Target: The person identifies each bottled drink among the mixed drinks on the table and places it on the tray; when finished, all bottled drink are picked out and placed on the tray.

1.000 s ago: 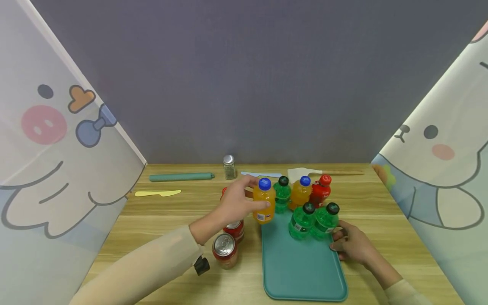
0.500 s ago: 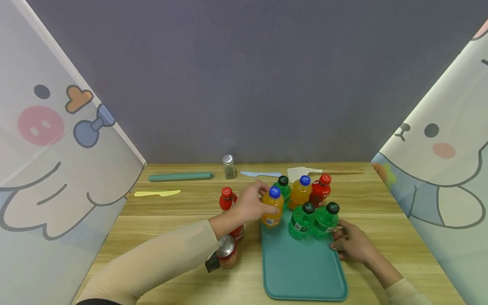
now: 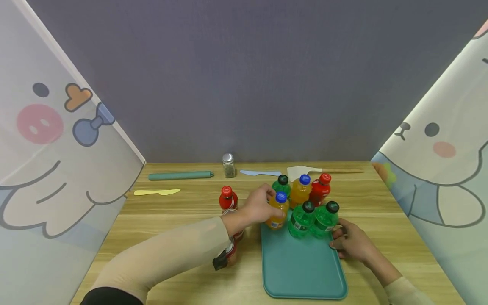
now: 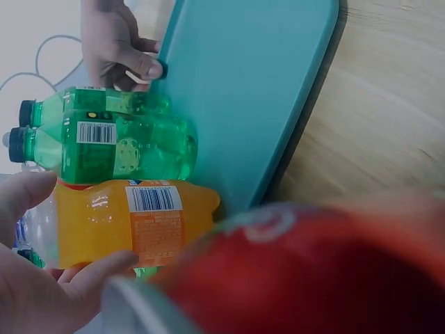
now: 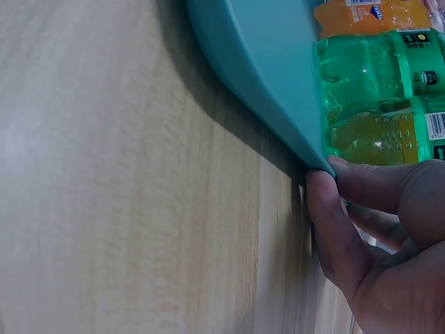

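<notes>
My left hand (image 3: 259, 206) holds an orange soda bottle (image 3: 278, 216) with a blue cap, upright over the left side of the teal tray (image 3: 303, 271). In the left wrist view, thumb and fingers wrap its upper part, with the bottle's base close to the tray. My right hand (image 3: 354, 242) pinches the tray's right rim between thumb and fingers. Two green soda bottles (image 3: 299, 223) with black caps stand side by side on the tray, near that hand. Behind them is a row with another green bottle (image 3: 281, 185), a second orange bottle (image 3: 300, 193) and a red-capped cola bottle (image 3: 320, 191).
Left of the tray stand a red-capped bottle (image 3: 227, 199) and red cans (image 3: 231, 250), partly hidden by my left arm. Along the back lie a green stick (image 3: 181, 176), yellow knife (image 3: 157, 192), shaker (image 3: 228, 166), blue knife (image 3: 261, 173) and spatula (image 3: 299, 173).
My left hand has carried the orange bottle to the right and slightly down, in over the tray beside the green bottles. The right hand stays at the tray's rim.
</notes>
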`<state>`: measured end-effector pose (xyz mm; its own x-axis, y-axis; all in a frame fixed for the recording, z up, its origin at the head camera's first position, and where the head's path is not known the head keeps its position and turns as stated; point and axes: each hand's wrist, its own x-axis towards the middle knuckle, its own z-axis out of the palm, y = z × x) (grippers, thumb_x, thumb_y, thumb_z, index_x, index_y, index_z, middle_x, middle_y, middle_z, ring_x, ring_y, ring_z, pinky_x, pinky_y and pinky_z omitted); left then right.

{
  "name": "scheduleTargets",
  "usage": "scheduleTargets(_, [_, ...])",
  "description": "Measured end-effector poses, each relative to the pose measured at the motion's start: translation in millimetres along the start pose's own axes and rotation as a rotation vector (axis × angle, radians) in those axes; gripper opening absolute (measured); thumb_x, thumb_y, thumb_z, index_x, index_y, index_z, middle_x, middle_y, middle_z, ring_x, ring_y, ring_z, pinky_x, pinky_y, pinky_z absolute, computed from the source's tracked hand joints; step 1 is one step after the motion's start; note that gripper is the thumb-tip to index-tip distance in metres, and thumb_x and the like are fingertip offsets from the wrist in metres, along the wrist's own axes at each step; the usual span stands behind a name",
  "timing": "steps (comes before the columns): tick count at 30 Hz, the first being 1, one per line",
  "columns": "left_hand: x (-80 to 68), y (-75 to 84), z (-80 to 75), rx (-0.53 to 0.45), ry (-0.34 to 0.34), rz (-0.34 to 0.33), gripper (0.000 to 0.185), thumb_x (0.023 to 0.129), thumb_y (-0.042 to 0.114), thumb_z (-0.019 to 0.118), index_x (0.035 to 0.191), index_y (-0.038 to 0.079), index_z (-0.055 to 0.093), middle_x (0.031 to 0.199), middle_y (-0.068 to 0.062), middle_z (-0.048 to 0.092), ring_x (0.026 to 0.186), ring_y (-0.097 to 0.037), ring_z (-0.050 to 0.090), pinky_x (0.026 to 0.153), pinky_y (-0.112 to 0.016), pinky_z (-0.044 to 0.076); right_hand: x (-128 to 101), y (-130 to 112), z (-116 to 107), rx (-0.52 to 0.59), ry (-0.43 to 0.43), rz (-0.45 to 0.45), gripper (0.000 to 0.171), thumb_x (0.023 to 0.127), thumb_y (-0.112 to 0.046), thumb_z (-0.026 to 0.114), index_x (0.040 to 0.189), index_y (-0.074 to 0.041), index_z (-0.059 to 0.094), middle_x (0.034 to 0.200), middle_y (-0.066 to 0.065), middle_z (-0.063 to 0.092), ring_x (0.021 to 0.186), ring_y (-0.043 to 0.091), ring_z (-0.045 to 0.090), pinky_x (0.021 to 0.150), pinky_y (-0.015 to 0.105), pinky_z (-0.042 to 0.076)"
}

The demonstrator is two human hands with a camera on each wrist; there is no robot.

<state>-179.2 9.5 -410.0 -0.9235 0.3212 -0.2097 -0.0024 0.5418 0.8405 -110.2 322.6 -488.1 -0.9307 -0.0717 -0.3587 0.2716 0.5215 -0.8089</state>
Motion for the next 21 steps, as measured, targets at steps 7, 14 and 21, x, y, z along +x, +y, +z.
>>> scheduleTargets(7, [0.1,3.2,5.2,0.019,-0.014,0.016,0.06,0.074,0.019,0.093,0.122,0.01,0.057,0.114,-0.008,0.062,0.099,-0.021,0.062,0.078,-0.033,0.06,1.3,1.5,-0.5,0.006,-0.01,-0.004,0.071,0.082,0.007,0.077,0.144,0.005,0.042,0.1,0.018,0.06,0.07,0.025,0.063,0.056,0.038,0.061])
scheduleTargets(14, [-2.7,4.1,3.1,0.005,-0.051,0.016,0.06,0.077,0.017,0.092,0.123,0.009,0.055,0.116,-0.009,0.062,0.102,-0.022,0.062,0.081,-0.035,0.061,2.0,3.9,-0.3,0.003,-0.004,-0.015,0.069,0.082,0.005,0.077,0.143,0.004,0.045,0.1,0.018,0.061,0.073,0.025,0.064,0.056,0.038,0.061])
scheduleTargets(21, [-4.0,0.7,2.9,0.008,-0.071,0.025,0.06,0.079,0.02,0.09,0.127,0.01,0.055,0.122,-0.01,0.061,0.107,-0.024,0.061,0.086,-0.038,0.06,1.2,4.3,-0.3,0.01,-0.008,-0.023,0.068,0.082,0.006,0.077,0.141,0.004,0.046,0.098,0.018,0.061,0.072,0.025,0.063,0.055,0.038,0.06])
